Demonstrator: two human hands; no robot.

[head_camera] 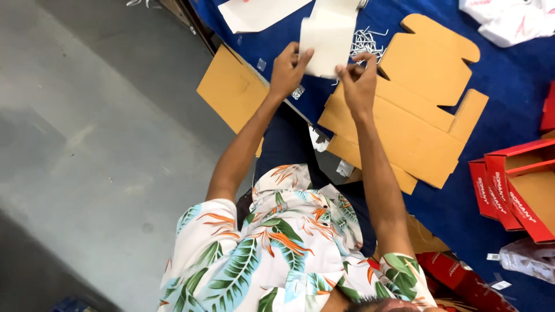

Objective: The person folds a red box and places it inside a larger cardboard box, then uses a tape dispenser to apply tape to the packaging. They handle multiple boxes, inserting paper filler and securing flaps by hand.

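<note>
My left hand (pixel 287 69) and my right hand (pixel 358 81) both pinch the lower edge of a white folded sheet (pixel 326 34), held up over the blue table (pixel 497 75). The left grips its lower left corner and the right its lower right corner. Under my right hand lies a flat brown die-cut cardboard box blank (pixel 416 121). A small pile of silvery metal clips (pixel 367 40) lies just beyond the right hand, partly hidden by the sheet.
Another brown cardboard piece (pixel 231 89) overhangs the table's left edge above the grey floor (pixel 104 144). Red folded boxes (pixel 514 185) stand at the right, more red packaging (pixel 457 277) near my body. White bags (pixel 509 20) and a white sheet (pixel 254 13) lie at the far side.
</note>
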